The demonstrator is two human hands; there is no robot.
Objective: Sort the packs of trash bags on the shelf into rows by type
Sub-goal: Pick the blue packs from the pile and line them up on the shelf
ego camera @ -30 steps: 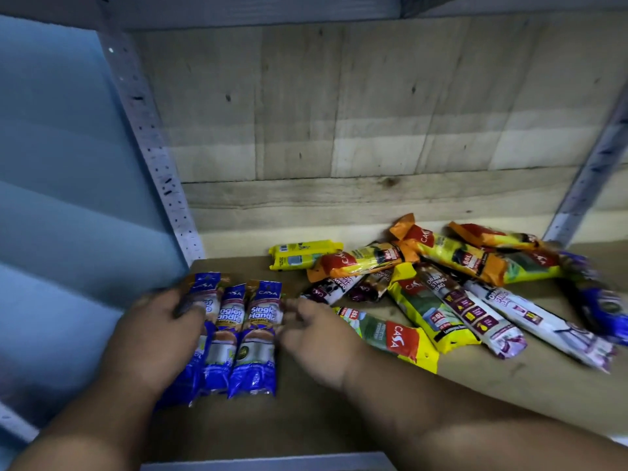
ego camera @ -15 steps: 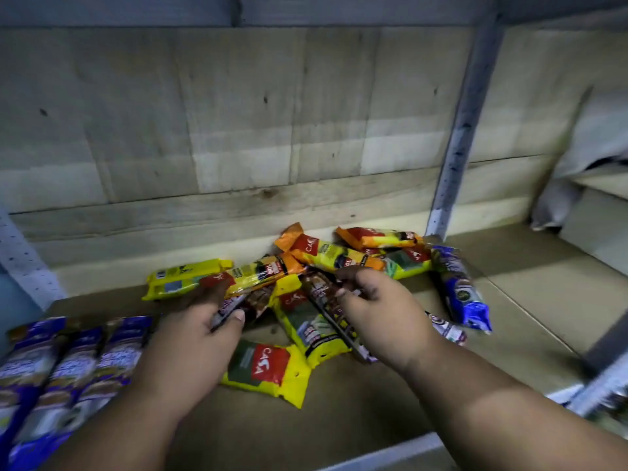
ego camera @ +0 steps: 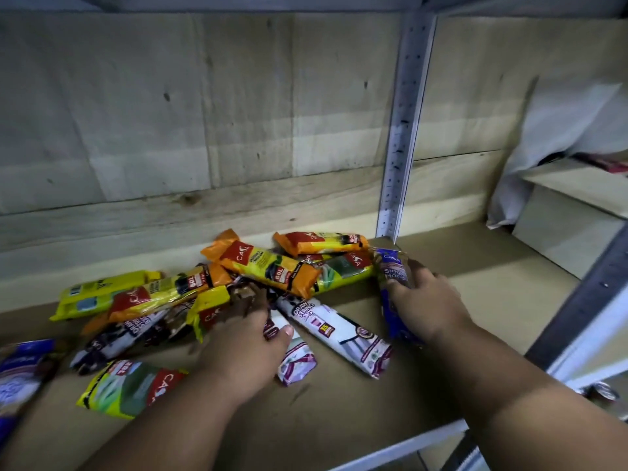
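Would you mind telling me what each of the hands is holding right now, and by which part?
The right hand grips the blue pack around its middle. The left hand pinches a white drawstring pack near its upper end.

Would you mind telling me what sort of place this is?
Probably a shop or stockroom: a perforated metal upright, a board shelf, and a heap of retail packs like the orange pack.

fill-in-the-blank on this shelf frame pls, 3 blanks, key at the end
1. The right hand has its grip on a ____ pack beside the metal upright.
2. The left hand holds a white pack printed in ____.
3. The packs lie on a ____ shelf.

Missing words: blue; purple; wooden
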